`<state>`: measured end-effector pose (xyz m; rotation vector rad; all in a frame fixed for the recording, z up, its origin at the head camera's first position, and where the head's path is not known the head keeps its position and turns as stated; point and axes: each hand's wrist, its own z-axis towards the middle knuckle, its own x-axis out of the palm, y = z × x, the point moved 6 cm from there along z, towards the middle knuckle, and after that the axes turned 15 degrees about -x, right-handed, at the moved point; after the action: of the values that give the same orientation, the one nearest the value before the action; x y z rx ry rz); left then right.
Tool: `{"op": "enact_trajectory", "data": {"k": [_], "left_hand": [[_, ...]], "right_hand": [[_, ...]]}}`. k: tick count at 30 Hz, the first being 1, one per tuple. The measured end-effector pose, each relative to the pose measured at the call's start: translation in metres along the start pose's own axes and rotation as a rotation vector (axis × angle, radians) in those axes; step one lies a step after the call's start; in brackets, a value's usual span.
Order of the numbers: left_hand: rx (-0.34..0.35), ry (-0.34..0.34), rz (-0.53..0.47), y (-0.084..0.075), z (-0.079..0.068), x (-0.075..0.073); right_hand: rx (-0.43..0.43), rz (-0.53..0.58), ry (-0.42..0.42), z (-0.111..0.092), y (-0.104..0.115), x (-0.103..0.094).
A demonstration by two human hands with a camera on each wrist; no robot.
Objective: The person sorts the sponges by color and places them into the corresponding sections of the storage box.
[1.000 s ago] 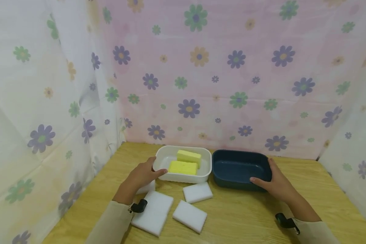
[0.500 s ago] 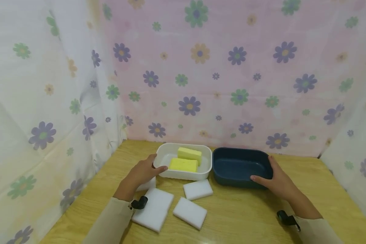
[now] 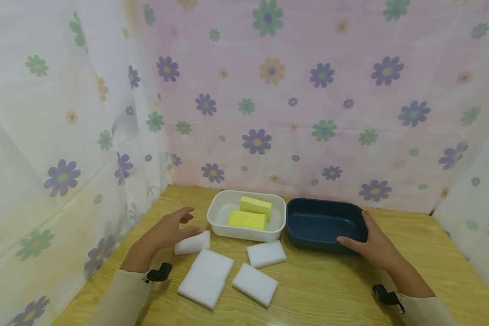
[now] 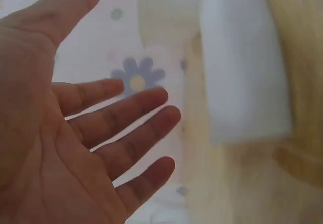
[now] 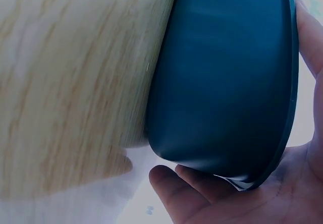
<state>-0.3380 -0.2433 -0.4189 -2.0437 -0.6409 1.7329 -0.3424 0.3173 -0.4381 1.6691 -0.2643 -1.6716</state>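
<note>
My left hand hovers at the left of the table with fingers spread and nothing in its grasp, beside a white sponge. In the left wrist view that white sponge lies apart from the fingertips. A white container with two yellow sponges stands just right of this hand, untouched. My right hand grips the right end of a dark blue container, thumb over the near side and fingers round the end. The right wrist view shows the blue wall between thumb and fingers.
Several more white sponges lie in front of the containers: a large piece or touching pair and two smaller ones, a near sponge and a far sponge. Flowered cloth hangs behind and at both sides of the wooden table.
My left hand has let go of the white container and moved left, baring the white sponge that it partly covered. The right hand keeps its hold on the dark blue container.
</note>
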Motion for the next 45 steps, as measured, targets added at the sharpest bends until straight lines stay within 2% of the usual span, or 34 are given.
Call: {"op": "enact_trajectory", "data": {"k": [5, 11, 15, 20, 36, 41, 45], "left_hand": [[-0.015, 0.03, -0.011, 0.02, -0.009, 0.0], [-0.032, 0.086, -0.043, 0.035, -0.016, 0.008], [-0.009, 0.074, 0.017, 0.043, -0.018, 0.012], [0.01, 0.036, 0.058, 0.049, -0.02, 0.011], [0.003, 0.001, 0.069, 0.052, -0.028, 0.002], [0.018, 0.003, 0.073, 0.044, -0.029, -0.005], [0.045, -0.001, 0.086, 0.031, -0.032, -0.013]], "right_hand": [[-0.004, -0.004, -0.004, -0.001, -0.003, -0.003], [-0.008, 0.016, -0.004, -0.002, -0.005, -0.003], [-0.013, 0.021, -0.004, 0.001, -0.006, 0.0], [-0.012, 0.028, -0.006, 0.003, -0.005, 0.005], [-0.006, 0.001, -0.009, 0.005, -0.002, 0.005], [0.001, 0.001, -0.01, 0.003, -0.003, 0.003], [-0.002, -0.003, -0.015, 0.002, -0.003, 0.002]]}}
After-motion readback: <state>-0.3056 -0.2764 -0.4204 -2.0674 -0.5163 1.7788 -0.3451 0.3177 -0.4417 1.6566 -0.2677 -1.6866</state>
